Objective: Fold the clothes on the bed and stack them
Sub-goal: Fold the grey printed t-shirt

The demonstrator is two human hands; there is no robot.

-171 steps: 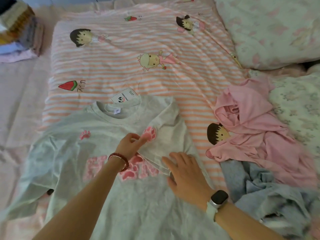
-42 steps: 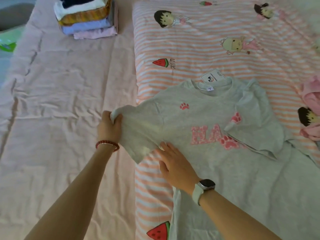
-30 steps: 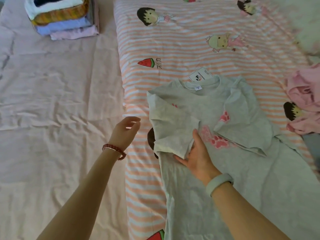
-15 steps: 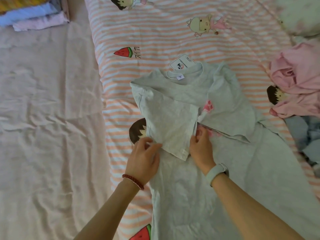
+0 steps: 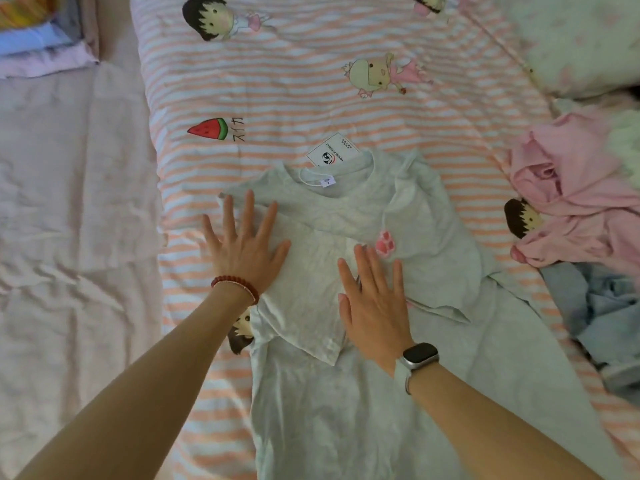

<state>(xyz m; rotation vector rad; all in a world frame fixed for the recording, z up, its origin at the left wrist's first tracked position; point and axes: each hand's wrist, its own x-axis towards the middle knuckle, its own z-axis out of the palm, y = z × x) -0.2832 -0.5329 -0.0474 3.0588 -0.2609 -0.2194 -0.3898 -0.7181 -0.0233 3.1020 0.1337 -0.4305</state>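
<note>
A grey T-shirt [image 5: 346, 403] with pink paw prints lies face up on the striped cartoon quilt [image 5: 311, 84], collar away from me, a white paper tag at the neck. Both sleeves are folded in over the chest. My left hand [image 5: 244, 245] lies flat with spread fingers on the folded left sleeve and shoulder. My right hand [image 5: 375, 301] presses flat on the chest between the two folded sleeves. A stack of folded clothes [image 5: 38, 39] sits at the far left corner, cut off by the frame.
A crumpled pink garment [image 5: 581, 202] and a grey-blue garment [image 5: 602, 317] lie in a heap at the right. A floral pillow [image 5: 581, 39] is at the top right. Wrinkled pink bedsheet [image 5: 69, 220] stretches along the left.
The left sleeve was gripped, lifted and folded over the chest. Both hands then let go of its hem and now lie flat on the shirt, fingers spread.
</note>
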